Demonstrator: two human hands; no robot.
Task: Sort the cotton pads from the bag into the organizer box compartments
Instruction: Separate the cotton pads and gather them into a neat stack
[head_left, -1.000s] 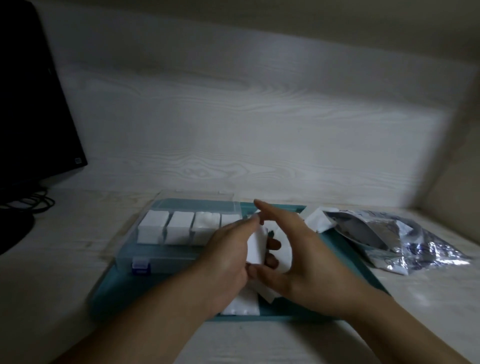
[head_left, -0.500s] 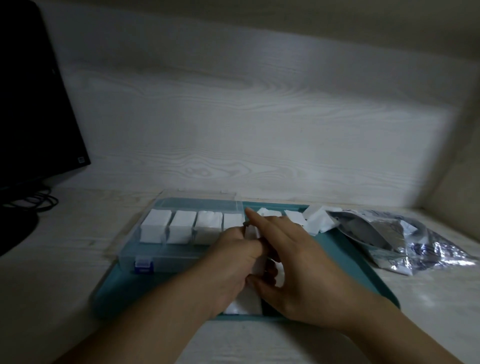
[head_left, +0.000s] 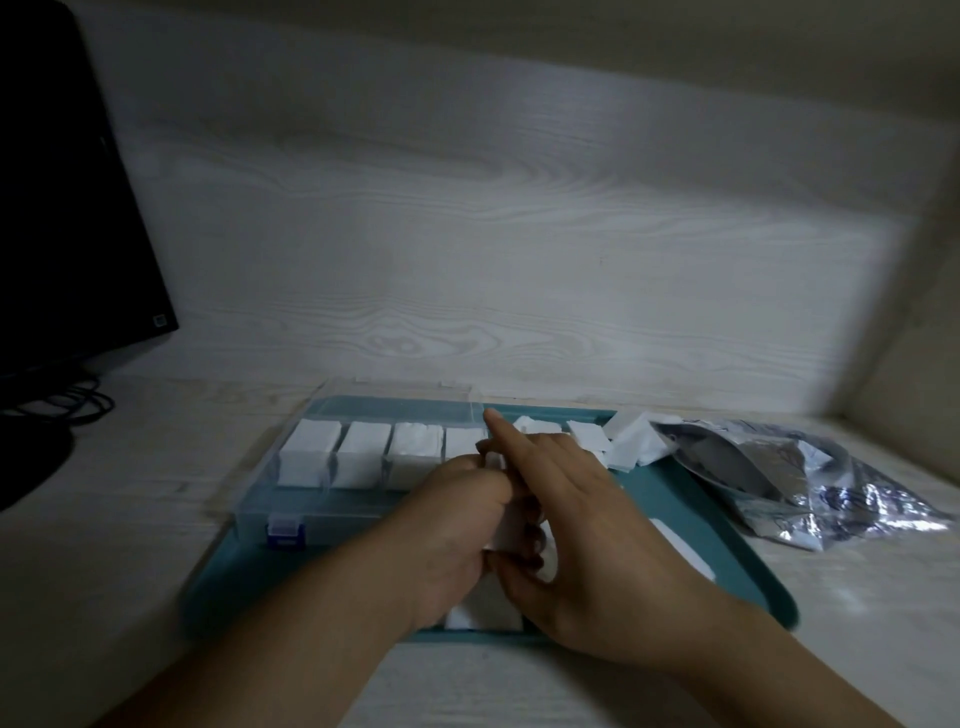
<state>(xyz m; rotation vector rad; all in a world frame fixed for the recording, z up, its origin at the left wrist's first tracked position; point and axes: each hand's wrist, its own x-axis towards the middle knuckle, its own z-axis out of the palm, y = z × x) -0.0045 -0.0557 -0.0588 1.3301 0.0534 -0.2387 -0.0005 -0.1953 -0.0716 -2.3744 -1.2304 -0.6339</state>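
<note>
Left hand (head_left: 457, 525) is curled round a small stack of white cotton pads (head_left: 511, 530), thumb side up. Right hand (head_left: 566, 525) pinches the same stack from the other side w/ thumb below, and its pointer finger sticks out straight toward the box. Both hands sit over the teal tray (head_left: 737, 561), just right of the organizer box (head_left: 332, 514).

How they'll handle, I think: pads are very light, soft & floppy, not slippery, not breakable. One alone would bend or fly off, so best to squeeze a stack on its flat sides, near the middle, & keep the edges lined up. A loose hold could make the stack fan out.

Counting, left to right:
- 1 black monitor (head_left: 67, 208) w/ cables, far left on the bench (head_left: 130, 519).
- 1 clear box w/ 1 blue latch (head_left: 284, 530) in front. 4 compartments look full of pads (head_left: 310, 451); any more are hidden behind the hands.
- 1 stack in the hands; can't count the pads in it.
- 1 pad pile (head_left: 483, 610) on the tray under the wrists.
- Loose pads (head_left: 631, 441) at the tray's far edge, approx 4–5, too jumbled to be sure.
- 1 pad (head_left: 680, 551) flat on the tray, right of the right hand.
- 1 shiny silver bag (head_left: 810, 483), lying on the bench at far right, mouth toward the tray.
</note>
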